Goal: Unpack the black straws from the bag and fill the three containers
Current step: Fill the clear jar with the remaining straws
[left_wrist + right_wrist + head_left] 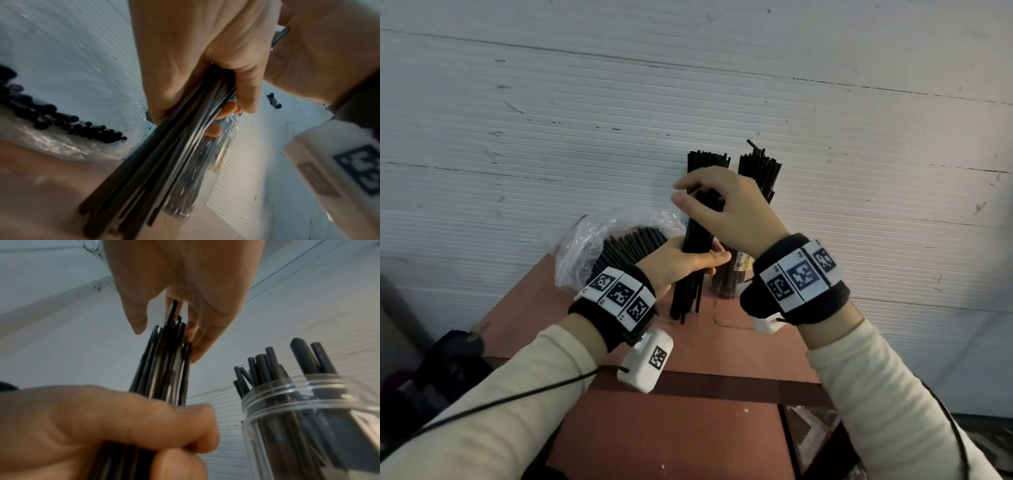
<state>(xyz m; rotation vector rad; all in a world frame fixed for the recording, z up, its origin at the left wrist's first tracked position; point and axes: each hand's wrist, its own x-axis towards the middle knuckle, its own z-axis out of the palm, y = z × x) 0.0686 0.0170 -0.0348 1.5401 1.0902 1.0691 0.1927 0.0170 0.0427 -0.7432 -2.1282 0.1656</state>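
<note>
A bundle of black straws (697, 246) stands near upright over the red table (688, 428), lower ends splayed and uneven just above its top, upper ends ragged. At nine o'clock of the bundle lies the clear plastic bag (599, 236), crumpled and open-mouthed, more black straws (630, 246) packed inside with their round ends facing out. At three o'clock of the bundle stands a clear round container (308, 426) with a threaded neck, upright and crammed with straws poking above its rim. Behind the bundle, at twelve o'clock, another cluster of straws (707, 159) rises; its container is hidden.
</note>
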